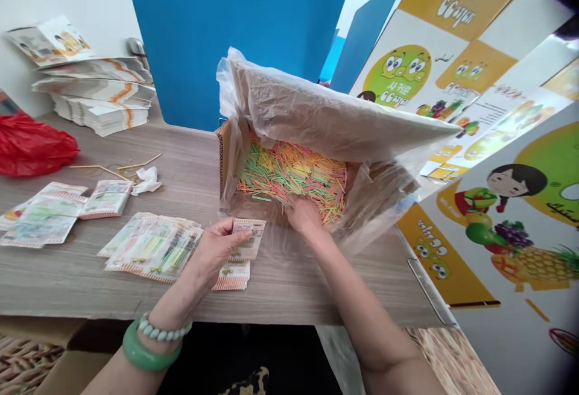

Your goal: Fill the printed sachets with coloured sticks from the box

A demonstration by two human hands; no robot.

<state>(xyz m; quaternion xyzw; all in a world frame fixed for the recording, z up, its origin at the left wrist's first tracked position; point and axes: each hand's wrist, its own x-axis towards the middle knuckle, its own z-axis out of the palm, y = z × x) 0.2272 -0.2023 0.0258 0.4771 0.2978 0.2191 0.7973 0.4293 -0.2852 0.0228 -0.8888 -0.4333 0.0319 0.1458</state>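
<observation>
My left hand (pixel 221 243) pinches a small printed plastic packet (pixel 253 239) between thumb and fingers. Just below it on the table lies a stack of similar packets (pixel 234 277). My right hand (pixel 306 214) reaches into a cardboard box (pixel 222 163) lined with clear plastic, its fingertips hidden among thin, short coloured sticks (pixel 294 169) in green, yellow, orange and pink. Whether those fingers grip any sticks cannot be seen. Left of my left hand, overlapping packets with coloured sticks inside (pixel 156 245) lie spread on the table.
More packets (pixel 49 217) and a packet bundle (pixel 107 198) lie at left, near a crumpled tissue (pixel 147 179) and rubber bands. Behind are a red plastic bag (pixel 36 145) and folded cartons (pixel 102 96). A blue panel (pixel 235 15) stands behind; printed boxes (pixel 520 202) crowd the right.
</observation>
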